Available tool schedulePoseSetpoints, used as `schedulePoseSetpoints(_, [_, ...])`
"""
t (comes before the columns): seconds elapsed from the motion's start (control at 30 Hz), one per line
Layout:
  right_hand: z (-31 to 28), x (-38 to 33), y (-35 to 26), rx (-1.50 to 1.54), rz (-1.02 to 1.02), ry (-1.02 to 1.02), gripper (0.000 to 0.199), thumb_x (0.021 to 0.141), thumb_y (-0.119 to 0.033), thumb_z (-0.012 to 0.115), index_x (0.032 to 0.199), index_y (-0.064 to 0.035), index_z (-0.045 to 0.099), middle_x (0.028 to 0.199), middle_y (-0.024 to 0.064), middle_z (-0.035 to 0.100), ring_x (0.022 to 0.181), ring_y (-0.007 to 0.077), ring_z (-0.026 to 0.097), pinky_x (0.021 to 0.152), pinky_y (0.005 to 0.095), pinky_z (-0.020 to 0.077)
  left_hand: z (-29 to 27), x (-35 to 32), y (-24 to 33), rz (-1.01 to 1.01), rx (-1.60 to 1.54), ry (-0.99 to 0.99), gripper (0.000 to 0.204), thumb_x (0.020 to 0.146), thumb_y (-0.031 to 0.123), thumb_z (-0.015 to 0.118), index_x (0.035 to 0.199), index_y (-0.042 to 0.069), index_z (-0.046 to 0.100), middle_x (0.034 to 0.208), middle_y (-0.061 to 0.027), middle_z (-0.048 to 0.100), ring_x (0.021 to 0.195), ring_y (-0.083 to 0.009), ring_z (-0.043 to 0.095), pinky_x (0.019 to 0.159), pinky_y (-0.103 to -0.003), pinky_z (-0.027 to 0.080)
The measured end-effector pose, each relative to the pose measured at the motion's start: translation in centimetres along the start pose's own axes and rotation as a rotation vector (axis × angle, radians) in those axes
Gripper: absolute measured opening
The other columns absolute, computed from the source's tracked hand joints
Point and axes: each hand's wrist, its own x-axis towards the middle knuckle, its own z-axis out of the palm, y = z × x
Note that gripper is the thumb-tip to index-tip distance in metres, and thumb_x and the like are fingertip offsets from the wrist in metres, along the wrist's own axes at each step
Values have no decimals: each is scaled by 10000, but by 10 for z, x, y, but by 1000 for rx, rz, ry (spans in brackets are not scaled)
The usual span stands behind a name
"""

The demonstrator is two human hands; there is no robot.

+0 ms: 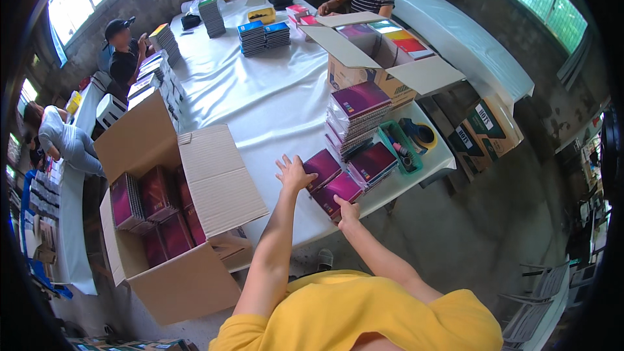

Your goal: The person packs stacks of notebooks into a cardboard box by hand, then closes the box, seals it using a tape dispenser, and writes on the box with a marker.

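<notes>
Two purple notebooks (330, 181) lying flat side by side near the front edge of the white table (260, 97), centre of the frame, squared up as though for stacking. Left hand (292, 172) spread wide, fingers splayed, palm down against the upper-left corner of the farther notebook, gripping nothing, just steadying. Right hand (348, 211) pressed to the lower corner of the nearer one, fingers partly curled along its edge; grip not clear from here. Both forearms reaching up from the lower edge, elbows out, yellow shirt (364, 315) below. Just right, another purple notebook (372, 162) and a tall stack of notebooks (356, 114), beside a green tray (400, 146). Lower left, an open cardboard box (175, 273) packed with purple books on edge. Upper centre, a second open carton (374, 58). Other people seated along the far edges.
</notes>
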Motion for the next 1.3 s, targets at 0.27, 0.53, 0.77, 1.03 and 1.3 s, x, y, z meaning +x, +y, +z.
schedulePoseSetpoints(0.27, [-27,-48,-18,-172,-376,-75,897,642,-177,866,1312,38,309,1189,235,508,1030,269,575,876,356,491,-31,-97,32,-41,40,64,631,571,268,794,1095,1,566,1120,-183,550,1105,-365,513,845,-419,493])
schedulePoseSetpoints(0.53, [-23,-95,-64,-128,-446,-430,971,700,-40,724,1500,-83,176,1288,180,473,1042,232,565,917,310,475,-152,-236,14,196,-543,125,624,692,270,768,1178,-34,521,1118,-175,559,1005,-291,586,846,-386,496])
schedulePoseSetpoints(0.77, [71,-222,-176,71,-884,-876,730,844,-147,546,1520,-127,271,1543,82,305,1296,197,446,1023,317,432,-262,-331,-95,295,-1922,39,781,758,168,625,1435,-70,316,1301,-197,533,1181,-240,558,1015,-360,438])
schedulePoseSetpoints(1.03, [284,-345,-104,-387,-850,-1432,651,921,-198,576,1501,-117,292,1484,145,396,1307,185,409,1073,288,323,-300,-420,-257,109,-1806,1088,498,883,288,600,1272,-6,503,1166,-143,638,1045,-266,645,898,-410,531])
schedulePoseSetpoints(1.3, [334,-386,-53,-1183,-1576,-1268,964,789,-700,554,1524,-174,217,1540,242,210,1360,459,324,1101,545,302,-348,-385,-300,149,-1833,901,426,940,290,549,1261,12,533,1201,-121,638,1107,-250,619,962,-425,484])
